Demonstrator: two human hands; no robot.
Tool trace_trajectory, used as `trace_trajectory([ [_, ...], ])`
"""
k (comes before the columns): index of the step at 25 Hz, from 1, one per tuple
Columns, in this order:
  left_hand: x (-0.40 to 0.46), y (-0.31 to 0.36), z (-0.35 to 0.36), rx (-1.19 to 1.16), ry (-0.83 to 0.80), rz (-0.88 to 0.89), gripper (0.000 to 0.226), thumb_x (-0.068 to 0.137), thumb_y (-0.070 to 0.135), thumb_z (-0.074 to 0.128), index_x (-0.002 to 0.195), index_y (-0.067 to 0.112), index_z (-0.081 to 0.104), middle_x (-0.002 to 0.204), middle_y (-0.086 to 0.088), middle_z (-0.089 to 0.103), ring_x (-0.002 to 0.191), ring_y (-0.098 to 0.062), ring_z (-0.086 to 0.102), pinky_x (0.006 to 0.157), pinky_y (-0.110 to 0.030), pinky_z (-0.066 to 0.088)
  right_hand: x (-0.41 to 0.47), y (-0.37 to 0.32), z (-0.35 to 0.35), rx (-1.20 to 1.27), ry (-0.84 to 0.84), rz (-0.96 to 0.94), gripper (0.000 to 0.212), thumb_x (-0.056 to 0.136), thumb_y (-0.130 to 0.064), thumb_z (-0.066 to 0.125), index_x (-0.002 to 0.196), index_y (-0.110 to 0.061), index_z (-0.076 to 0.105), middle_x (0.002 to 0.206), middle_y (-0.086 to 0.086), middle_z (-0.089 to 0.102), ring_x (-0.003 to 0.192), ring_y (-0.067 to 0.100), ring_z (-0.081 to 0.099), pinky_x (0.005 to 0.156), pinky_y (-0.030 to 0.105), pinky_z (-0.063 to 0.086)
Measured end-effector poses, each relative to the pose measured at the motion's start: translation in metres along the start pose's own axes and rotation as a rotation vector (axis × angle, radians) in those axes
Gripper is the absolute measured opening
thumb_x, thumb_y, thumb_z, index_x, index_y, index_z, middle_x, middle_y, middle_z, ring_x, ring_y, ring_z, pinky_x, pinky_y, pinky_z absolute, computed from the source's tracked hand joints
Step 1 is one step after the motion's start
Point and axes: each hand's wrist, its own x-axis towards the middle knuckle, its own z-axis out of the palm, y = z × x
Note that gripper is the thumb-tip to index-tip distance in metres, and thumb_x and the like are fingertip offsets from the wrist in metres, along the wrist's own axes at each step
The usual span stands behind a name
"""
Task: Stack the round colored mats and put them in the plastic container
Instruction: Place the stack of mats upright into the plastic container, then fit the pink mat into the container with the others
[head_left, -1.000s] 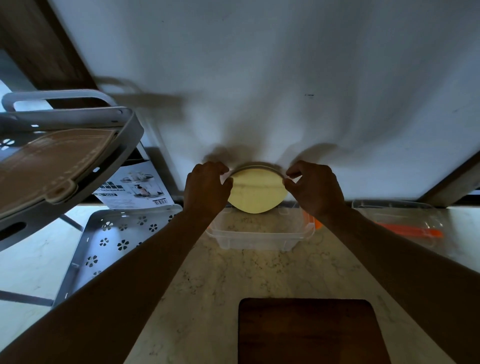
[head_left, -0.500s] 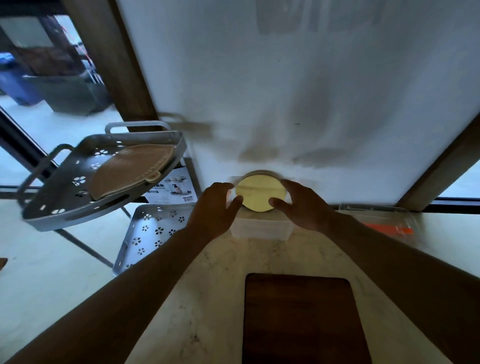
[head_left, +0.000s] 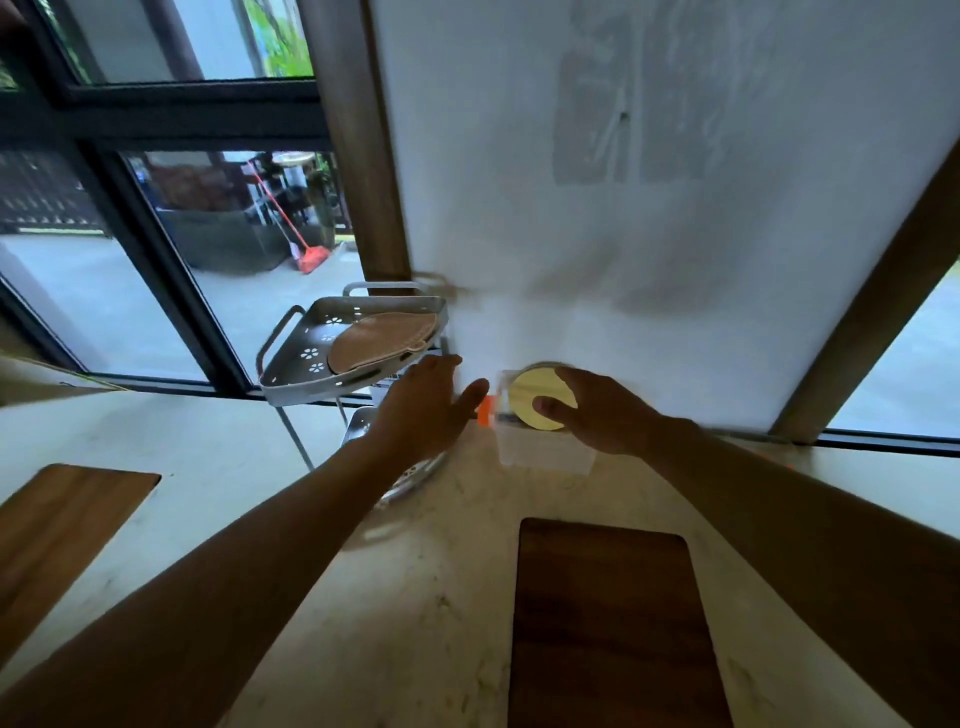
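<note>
A stack of round mats (head_left: 530, 397), pale yellow on the side facing me, stands tilted over the clear plastic container (head_left: 540, 457) at the back of the counter by the white wall. My right hand (head_left: 597, 410) holds the stack, thumb on its front face. My left hand (head_left: 423, 405) is off the stack, to its left, with fingers spread and nothing in it. An orange clip (head_left: 484, 410) of the container shows between my hands. The view is motion-blurred.
A grey corner rack (head_left: 291, 374) holding a brown mat (head_left: 382, 340) stands left of the container, its lower shelf (head_left: 410, 473) under my left wrist. A dark wooden board (head_left: 608, 623) lies near me, another board (head_left: 57, 525) at the left. Windows flank the wall.
My left hand has let go of the stack and moved left. My right hand alone holds it now. The camera has tilted up and pulled back.
</note>
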Motion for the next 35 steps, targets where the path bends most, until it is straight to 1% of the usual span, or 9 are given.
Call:
trace_trajectory([
  [6,-0.028,-0.015,-0.043,0.023,0.074,-0.01,0.062,0.095,0.054,0.048,0.142,0.015,0.042,0.146,-0.012,0.048,0.131,-0.031,0.048,0.103,-0.047,0.046,0.002,-0.043,-0.001,-0.074,-0.042,0.02,0.085,0.089,-0.072,0.036,0.154,-0.019,0.023,0.159,0.006,0.031,0.145,0.025,0.03,0.115,0.04,0.025],
  [11,-0.028,-0.045,-0.062,0.11,0.106,0.012,0.06,0.09,0.041,0.062,0.14,0.012,0.044,0.147,-0.015,0.045,0.134,-0.034,0.043,0.105,-0.049,0.046,0.033,-0.085,0.015,-0.115,-0.055,-0.069,0.086,0.088,-0.075,0.034,0.153,-0.019,0.025,0.156,0.007,0.037,0.142,0.024,0.036,0.111,0.038,0.029],
  [16,-0.011,-0.074,-0.063,0.152,0.084,-0.053,0.06,0.088,0.035,0.066,0.139,0.012,0.045,0.146,-0.014,0.045,0.127,-0.032,0.051,0.1,-0.045,0.05,0.068,-0.124,0.038,-0.094,-0.018,-0.163,0.07,0.093,-0.064,0.041,0.145,-0.017,0.036,0.145,0.01,0.05,0.128,0.026,0.051,0.091,0.033,0.039],
  [18,-0.002,-0.082,-0.057,0.158,0.088,-0.05,0.058,0.087,0.035,0.067,0.137,0.013,0.048,0.144,-0.013,0.048,0.125,-0.031,0.052,0.098,-0.045,0.051,0.081,-0.134,0.048,-0.072,0.042,-0.186,0.06,0.094,-0.06,0.042,0.136,-0.017,0.046,0.131,0.007,0.061,0.115,0.025,0.059,0.081,0.028,0.038],
  [20,0.008,-0.089,-0.052,0.168,0.094,-0.037,0.053,0.087,0.037,0.067,0.131,0.012,0.054,0.139,-0.013,0.051,0.127,-0.031,0.049,0.098,-0.046,0.051,0.095,-0.139,0.059,-0.017,0.104,-0.113,0.049,0.096,-0.059,0.039,0.108,-0.016,0.06,0.096,0.0,0.068,0.09,0.021,0.064,0.069,0.023,0.037],
  [23,0.024,-0.096,-0.047,0.159,0.107,0.033,0.042,0.086,0.039,0.067,0.12,0.014,0.065,0.126,-0.009,0.063,0.115,-0.027,0.058,0.095,-0.044,0.052,0.114,-0.139,0.073,0.064,0.129,0.075,0.057,0.098,-0.059,0.031,0.063,-0.019,0.051,0.058,-0.005,0.052,0.057,0.014,0.055,0.06,0.026,0.039],
  [26,0.039,-0.099,-0.043,0.197,0.149,0.135,0.028,0.089,0.037,0.063,0.11,0.022,0.073,0.108,0.001,0.074,0.098,-0.015,0.064,0.092,-0.035,0.049,0.128,-0.141,0.082,0.366,0.153,0.213,0.053,0.095,-0.06,0.04,0.063,-0.024,0.06,0.074,0.002,0.072,0.071,0.017,0.069,0.073,0.032,0.05],
  [32,0.055,-0.105,-0.038,0.106,0.288,0.171,0.022,0.085,0.007,0.058,0.091,0.016,0.077,0.098,-0.001,0.075,0.095,-0.018,0.067,0.087,-0.03,0.052,0.145,-0.155,0.096,0.529,0.372,0.232,0.031,0.096,-0.042,0.052,0.076,-0.021,0.063,0.068,-0.012,0.063,0.064,0.004,0.059,0.058,0.017,0.038],
  [35,0.053,-0.104,-0.043,0.088,0.299,0.162,0.019,0.087,0.01,0.059,0.093,0.017,0.076,0.101,0.0,0.076,0.093,-0.018,0.068,0.081,-0.025,0.052,0.146,-0.163,0.095,0.67,0.396,0.225,0.027,0.097,-0.033,0.051,0.083,-0.015,0.067,0.082,0.002,0.073,0.076,0.018,0.07,0.075,0.032,0.057],
])
